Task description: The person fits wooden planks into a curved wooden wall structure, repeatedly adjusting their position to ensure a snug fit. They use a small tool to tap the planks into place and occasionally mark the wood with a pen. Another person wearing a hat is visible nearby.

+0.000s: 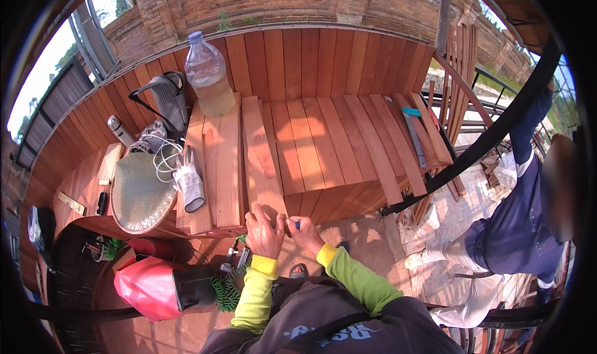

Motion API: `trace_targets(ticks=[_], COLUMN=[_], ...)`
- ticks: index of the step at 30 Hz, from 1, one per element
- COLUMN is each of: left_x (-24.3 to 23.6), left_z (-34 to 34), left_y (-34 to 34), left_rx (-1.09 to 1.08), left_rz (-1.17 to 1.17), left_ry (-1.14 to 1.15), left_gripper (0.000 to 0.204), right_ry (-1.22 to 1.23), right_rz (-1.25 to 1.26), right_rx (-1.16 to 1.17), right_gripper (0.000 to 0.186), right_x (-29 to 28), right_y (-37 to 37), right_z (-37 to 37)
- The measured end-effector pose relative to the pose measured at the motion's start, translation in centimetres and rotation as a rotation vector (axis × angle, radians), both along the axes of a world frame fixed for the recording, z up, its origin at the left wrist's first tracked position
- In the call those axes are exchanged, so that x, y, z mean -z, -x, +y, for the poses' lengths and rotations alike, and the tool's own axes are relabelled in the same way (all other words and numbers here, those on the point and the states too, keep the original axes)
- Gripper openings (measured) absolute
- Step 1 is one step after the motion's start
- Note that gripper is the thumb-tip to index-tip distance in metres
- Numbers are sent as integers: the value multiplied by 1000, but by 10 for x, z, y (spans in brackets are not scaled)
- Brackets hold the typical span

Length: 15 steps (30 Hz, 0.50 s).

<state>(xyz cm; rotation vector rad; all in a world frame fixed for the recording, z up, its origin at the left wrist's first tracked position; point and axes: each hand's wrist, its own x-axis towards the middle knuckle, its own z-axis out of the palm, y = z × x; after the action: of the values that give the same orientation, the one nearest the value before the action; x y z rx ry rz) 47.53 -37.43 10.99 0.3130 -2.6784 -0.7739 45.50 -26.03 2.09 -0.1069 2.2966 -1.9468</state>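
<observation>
A reddish-brown wooden plank points away from me, its near end at my hands. My left hand has its fingers bent over that near end and grips it. Close beside it, my right hand is closed around a small blue object. Most of that object is hidden by my fingers, so its exact kind does not show. The fingertips of both hands nearly meet at the plank's end. Left of this plank lie more boards, bearing a large clear plastic bottle partly filled with liquid.
A woven hat, work glove, white cable and dark mesh bag lie to the left. A square with a teal handle rests on planks at right. A red bag sits below. Another person is at far right.
</observation>
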Motion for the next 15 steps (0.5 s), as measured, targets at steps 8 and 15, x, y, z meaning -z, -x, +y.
trace_targets(ticks=[8,15], left_x=[23,28], left_z=[-50,-63], left_y=[-39,-16], left_rx=[282,268], left_rz=[208,197], left_ry=[328,422], left_gripper=[43,38], right_ry=[125,23], right_rz=[-278,-281], right_rx=[-39,-92], right_gripper=[35,34], right_x=[-28,-28], right_y=[28,33], right_z=[-22,-39])
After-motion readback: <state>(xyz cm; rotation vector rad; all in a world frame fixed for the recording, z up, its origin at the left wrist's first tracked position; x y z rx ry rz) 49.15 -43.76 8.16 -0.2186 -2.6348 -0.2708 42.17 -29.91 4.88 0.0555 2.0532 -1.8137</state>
